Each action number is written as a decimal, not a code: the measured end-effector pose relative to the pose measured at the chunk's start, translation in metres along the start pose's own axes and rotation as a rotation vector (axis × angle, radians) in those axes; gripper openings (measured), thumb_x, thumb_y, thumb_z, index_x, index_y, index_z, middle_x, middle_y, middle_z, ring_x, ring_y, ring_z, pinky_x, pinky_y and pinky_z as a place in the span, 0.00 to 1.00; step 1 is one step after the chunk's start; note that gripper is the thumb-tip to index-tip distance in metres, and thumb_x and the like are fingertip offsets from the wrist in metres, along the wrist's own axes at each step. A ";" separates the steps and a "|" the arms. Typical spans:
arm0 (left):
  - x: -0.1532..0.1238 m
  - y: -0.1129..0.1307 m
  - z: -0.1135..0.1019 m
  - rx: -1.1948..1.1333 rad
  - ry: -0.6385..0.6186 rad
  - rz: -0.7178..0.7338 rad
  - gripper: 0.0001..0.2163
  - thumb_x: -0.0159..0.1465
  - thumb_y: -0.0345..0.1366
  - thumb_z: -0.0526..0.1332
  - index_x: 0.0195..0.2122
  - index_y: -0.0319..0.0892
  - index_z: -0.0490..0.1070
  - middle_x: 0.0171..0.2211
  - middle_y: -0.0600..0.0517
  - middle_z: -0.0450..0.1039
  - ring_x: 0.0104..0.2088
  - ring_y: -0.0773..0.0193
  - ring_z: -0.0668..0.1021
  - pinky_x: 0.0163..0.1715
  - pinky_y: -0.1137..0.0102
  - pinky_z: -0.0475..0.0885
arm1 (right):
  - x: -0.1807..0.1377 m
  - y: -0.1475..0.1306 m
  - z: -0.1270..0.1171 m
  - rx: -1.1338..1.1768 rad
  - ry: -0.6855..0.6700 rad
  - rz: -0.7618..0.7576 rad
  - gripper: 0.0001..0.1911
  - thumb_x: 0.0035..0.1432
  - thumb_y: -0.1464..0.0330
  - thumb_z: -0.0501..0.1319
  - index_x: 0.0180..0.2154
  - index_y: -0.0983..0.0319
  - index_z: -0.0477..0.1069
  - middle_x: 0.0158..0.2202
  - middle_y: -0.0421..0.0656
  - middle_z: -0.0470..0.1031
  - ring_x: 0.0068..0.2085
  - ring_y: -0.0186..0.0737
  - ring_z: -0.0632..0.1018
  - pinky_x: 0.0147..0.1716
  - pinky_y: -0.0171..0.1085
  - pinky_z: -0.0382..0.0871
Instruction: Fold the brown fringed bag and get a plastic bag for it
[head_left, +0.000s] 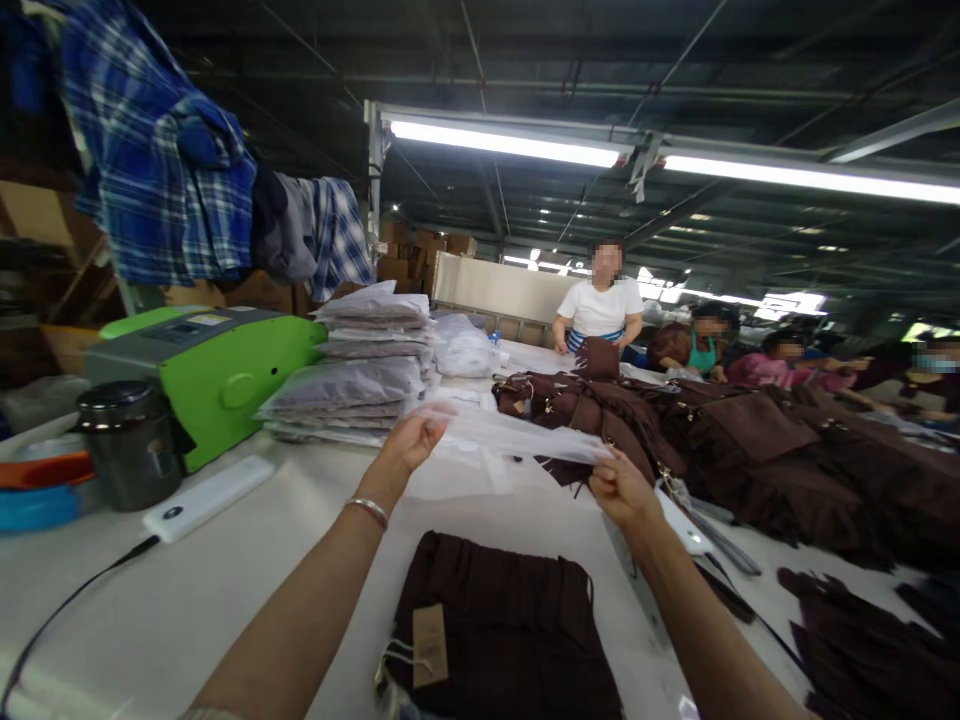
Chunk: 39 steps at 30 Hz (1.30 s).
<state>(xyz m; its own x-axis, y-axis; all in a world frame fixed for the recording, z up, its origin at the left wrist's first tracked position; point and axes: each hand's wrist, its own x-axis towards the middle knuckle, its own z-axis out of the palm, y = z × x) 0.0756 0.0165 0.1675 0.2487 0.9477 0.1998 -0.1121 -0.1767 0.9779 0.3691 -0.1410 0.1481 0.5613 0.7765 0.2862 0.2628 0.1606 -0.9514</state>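
Observation:
My left hand (417,438) pinches one end of a clear plastic bag (517,436), and my right hand (619,486) grips the other end. The bag is stretched flat between them, above the white table (315,560). Below, close to me, lies a folded dark brown garment (510,620) with a tan paper hang tag (430,645) on a pale string. Behind my left hand rises a stack of bagged garments (352,385). A heap of brown garments (720,430) spreads beyond my right hand.
On the left are a green machine (247,375), a dark lidded jar (129,445), blue and orange tape rolls (37,505) and a white corded device (210,498). A second white device (681,525) lies by my right wrist. Across the table stands a person (600,300); others work at right.

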 end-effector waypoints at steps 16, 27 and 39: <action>-0.035 -0.091 -0.024 0.658 -0.350 0.370 0.14 0.62 0.42 0.57 0.23 0.41 0.69 0.25 0.53 0.69 0.31 0.63 0.70 0.36 0.69 0.65 | -0.040 0.079 -0.014 0.155 -0.144 0.253 0.16 0.41 0.63 0.70 0.23 0.58 0.62 0.21 0.38 0.73 0.25 0.39 0.76 0.29 0.37 0.71; -0.069 -0.124 -0.027 1.005 -0.481 0.257 0.19 0.73 0.42 0.40 0.37 0.44 0.68 0.32 0.52 0.71 0.35 0.63 0.74 0.38 0.70 0.66 | -0.046 0.147 -0.033 -0.574 -0.313 0.070 0.14 0.42 0.61 0.63 0.21 0.57 0.57 0.19 0.34 0.59 0.24 0.37 0.64 0.25 0.34 0.58; -0.089 -0.107 -0.034 0.429 -0.341 -0.339 0.18 0.65 0.50 0.49 0.34 0.42 0.70 0.33 0.53 0.74 0.38 0.59 0.74 0.40 0.70 0.69 | -0.093 0.167 -0.046 -0.118 -0.280 0.630 0.29 0.42 0.41 0.63 0.27 0.56 0.56 0.18 0.30 0.51 0.17 0.30 0.56 0.18 0.31 0.49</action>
